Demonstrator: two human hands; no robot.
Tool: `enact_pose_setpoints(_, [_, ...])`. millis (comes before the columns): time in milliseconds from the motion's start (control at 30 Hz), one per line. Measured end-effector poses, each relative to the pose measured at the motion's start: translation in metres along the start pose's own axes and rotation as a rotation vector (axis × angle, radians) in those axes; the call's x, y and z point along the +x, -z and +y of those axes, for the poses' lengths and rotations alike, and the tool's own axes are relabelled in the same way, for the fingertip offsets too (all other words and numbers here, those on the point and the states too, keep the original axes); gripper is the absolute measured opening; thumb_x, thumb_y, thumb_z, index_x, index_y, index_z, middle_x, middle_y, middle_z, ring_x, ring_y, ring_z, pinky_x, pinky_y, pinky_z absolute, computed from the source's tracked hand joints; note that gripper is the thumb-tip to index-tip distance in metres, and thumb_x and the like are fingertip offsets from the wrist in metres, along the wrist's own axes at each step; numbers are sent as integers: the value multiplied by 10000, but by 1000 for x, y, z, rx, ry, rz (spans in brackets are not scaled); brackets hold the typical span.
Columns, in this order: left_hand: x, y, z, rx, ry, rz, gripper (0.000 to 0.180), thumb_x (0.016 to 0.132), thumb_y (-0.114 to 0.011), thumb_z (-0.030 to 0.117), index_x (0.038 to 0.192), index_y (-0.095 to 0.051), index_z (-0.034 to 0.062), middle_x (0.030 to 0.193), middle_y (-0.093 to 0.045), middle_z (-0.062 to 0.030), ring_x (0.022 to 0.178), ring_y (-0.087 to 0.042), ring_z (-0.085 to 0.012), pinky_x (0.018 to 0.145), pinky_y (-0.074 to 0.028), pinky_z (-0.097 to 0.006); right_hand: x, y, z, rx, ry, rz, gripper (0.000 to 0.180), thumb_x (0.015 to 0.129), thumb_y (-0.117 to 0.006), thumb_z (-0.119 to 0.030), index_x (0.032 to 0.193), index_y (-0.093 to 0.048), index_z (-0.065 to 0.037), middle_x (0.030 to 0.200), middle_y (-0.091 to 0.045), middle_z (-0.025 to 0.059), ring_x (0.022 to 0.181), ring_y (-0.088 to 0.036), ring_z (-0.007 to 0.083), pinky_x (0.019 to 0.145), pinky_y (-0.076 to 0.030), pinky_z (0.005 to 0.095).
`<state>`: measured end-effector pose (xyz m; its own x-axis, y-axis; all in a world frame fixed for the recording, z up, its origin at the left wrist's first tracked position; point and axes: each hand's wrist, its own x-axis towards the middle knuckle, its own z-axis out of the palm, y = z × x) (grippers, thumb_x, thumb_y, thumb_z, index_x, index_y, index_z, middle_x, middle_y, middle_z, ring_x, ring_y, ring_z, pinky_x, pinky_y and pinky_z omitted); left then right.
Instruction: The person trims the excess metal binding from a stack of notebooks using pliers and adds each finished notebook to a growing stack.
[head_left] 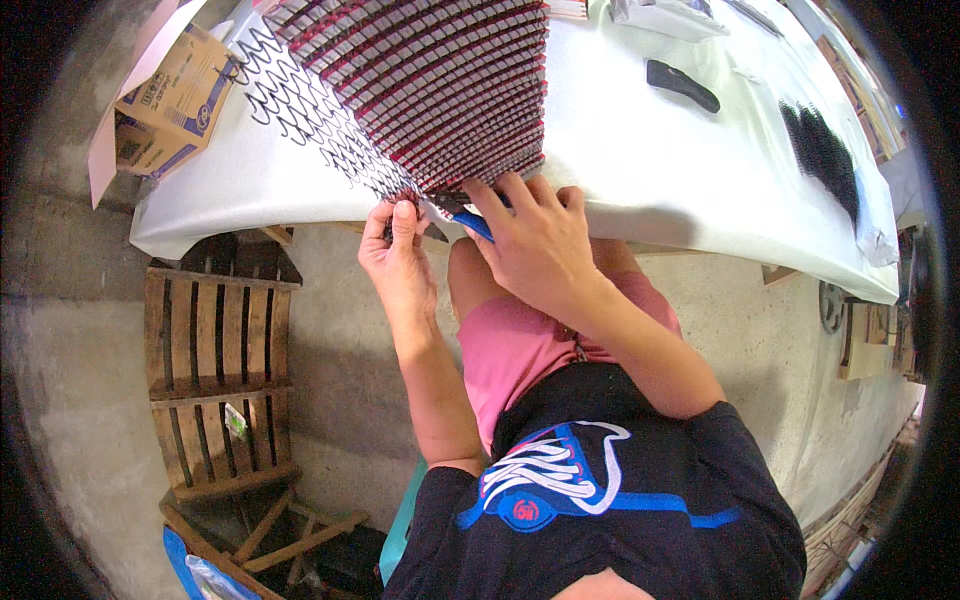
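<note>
A large netted panel (pixel 440 90) with red and dark rows lies on the white-covered table, narrowing toward me. Along its left side, wavy black strands (pixel 295 105) spread loose over the cloth. My left hand (pixel 400 255) is closed in a pinch at the panel's near left corner, thumb on top; a bit of dark strand shows by its fingers. My right hand (pixel 540 235) is closed around a blue-handled tool (pixel 472 224), its dark tip close to the left fingertips. The right fingers rest over the panel's near edge and hide part of the tool.
The white tablecloth (pixel 610 150) hangs over the table's near edge. A black curved object (pixel 683 85) and a black mesh-like bundle (pixel 820 150) lie to the right. An open cardboard box (pixel 175 100) stands at the far left. A slatted wooden chair (pixel 220 340) is on the floor at left.
</note>
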<state>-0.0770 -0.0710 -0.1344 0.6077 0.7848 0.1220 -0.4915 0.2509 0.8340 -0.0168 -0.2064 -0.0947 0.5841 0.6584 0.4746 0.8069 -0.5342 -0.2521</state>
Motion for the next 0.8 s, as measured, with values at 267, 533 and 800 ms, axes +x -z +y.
enact_pose_setpoints(267, [-1,-5,3,100,-59,26,92,876,-624,105,905,-616,18,850,-623,-31,715,-561,-79,636,-464,-177,3,-4,5,86,-38,-211,427,742,-603,-202,1155,-512,-145,902,-555,78,846,-584,279,683,-437,432])
enact_pose_setpoints(533, [-4,3,3,212,-53,21,146,882,-618,113,980,-616,5,887,-628,-37,756,-569,-84,663,-470,-198,-1,9,8,51,15,-20,483,763,-642,-245,1219,-502,-171,1010,-543,73,949,-545,264,807,-385,435])
enact_pose_setpoints(800, [-6,0,2,158,-77,14,209,868,-645,149,1002,-619,-10,915,-626,-41,759,-558,-84,656,-481,-217,3,3,1,-38,37,85,445,747,-616,-237,1173,-532,-141,944,-516,50,924,-504,233,775,-349,469])
